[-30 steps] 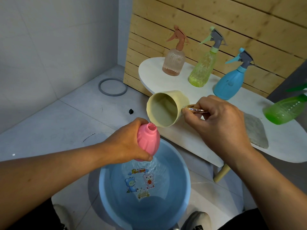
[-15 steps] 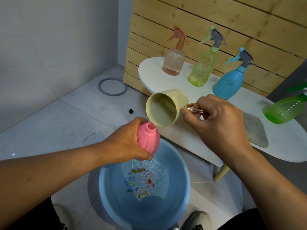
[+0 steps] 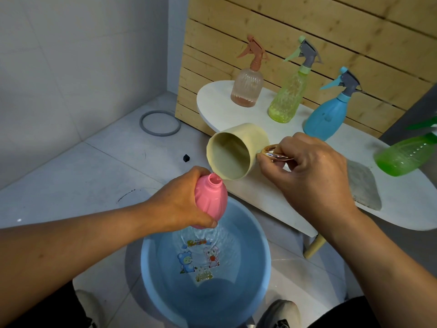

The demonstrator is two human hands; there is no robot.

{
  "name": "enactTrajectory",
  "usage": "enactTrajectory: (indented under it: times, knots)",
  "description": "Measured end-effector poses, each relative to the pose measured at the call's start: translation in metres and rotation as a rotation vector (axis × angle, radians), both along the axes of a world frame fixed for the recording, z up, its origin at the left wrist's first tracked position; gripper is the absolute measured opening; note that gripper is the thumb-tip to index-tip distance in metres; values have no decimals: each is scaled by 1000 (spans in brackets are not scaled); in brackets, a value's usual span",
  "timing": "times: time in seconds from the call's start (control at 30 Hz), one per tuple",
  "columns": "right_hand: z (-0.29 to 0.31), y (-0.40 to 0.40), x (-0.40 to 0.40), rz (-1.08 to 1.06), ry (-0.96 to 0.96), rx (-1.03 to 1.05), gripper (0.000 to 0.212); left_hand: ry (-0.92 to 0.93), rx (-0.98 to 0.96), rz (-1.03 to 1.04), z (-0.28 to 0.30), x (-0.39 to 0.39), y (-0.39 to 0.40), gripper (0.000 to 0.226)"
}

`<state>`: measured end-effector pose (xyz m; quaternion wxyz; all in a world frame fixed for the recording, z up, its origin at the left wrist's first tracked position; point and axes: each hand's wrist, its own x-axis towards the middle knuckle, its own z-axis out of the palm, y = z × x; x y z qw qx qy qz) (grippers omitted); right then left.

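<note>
Above the blue basin [image 3: 264,256] of water, her left hand [image 3: 179,204] grips a capless, ribbed pink bottle [image 3: 210,202] while the right hand [image 3: 309,171] pinches the tipped cream mug's [image 3: 236,157] rose-gold handle [image 3: 274,152], rim touching the bottle's open neck.

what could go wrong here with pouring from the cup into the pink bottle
1. The cup has a wide rim and the pink bottle in the left hand a narrow neck, so water may run past it; the blue basin below should catch most.
2. The right hand pinches only the thin gold handle, so the tilted cup might twist.
</note>
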<state>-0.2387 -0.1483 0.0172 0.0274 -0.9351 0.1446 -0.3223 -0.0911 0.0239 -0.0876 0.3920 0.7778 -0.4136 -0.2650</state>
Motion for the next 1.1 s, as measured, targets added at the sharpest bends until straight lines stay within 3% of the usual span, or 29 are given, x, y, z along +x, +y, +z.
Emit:
enactTrajectory:
  times: [1.1]
  knots:
    - [2, 3, 1, 26, -29, -139, 32, 1, -5, -7, 3, -2, 0, 101]
